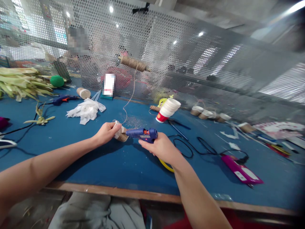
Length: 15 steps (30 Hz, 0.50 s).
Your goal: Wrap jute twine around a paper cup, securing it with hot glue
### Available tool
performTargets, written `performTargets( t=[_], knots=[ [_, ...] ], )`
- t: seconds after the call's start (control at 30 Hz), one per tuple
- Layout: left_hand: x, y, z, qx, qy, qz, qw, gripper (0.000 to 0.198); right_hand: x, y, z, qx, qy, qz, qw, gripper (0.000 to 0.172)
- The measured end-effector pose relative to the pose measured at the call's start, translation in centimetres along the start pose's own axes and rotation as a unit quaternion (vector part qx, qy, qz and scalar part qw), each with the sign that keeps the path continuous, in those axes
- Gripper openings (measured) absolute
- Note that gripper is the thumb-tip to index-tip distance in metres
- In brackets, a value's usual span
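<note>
My left hand (106,132) is closed on a small cup (122,136) partly wrapped in brown twine, with something white at its near side. In my right hand (164,149) is a blue glue gun (144,134), its nozzle pointing left and touching or very close to the cup. A strand of twine (133,89) runs from the cup up to a twine roll (133,63) mounted on the perforated metal screen. The fingers of my right hand around the handle are partly hidden.
A stack of paper cups (168,109) stands behind my right hand. White lace (86,109) and another glue gun (64,99) lie left. At right are a purple power strip (241,169), a black cable (186,146) and several twine-wrapped cups (206,114). Husks (21,82) are piled far left.
</note>
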<state>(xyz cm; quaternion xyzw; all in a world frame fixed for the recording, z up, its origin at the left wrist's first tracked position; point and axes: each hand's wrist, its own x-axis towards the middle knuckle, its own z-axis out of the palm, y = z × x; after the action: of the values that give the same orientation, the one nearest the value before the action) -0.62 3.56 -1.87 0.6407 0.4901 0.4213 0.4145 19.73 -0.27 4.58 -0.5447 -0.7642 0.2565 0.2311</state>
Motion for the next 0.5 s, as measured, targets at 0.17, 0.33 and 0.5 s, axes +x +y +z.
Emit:
performTargets(
  t=[0.17,0.33,0.5],
  knots=[
    [-0.09,0.2,0.17,0.016,0.01,-0.004,1.0,0.043,0.23,-0.04,0.06,-0.007,0.039,0.002,0.999,0.018],
    [-0.02,0.23,0.29,-0.012,0.01,-0.013,1.0,0.041,-0.01,-0.07,0.21,-0.009,0.04,-0.01,0.999,0.016],
    [0.01,0.31,0.27,-0.031,0.017,-0.02,0.999,0.039,-0.45,-0.55,0.22,-0.026,0.041,-0.019,0.999,0.017]
  ],
)
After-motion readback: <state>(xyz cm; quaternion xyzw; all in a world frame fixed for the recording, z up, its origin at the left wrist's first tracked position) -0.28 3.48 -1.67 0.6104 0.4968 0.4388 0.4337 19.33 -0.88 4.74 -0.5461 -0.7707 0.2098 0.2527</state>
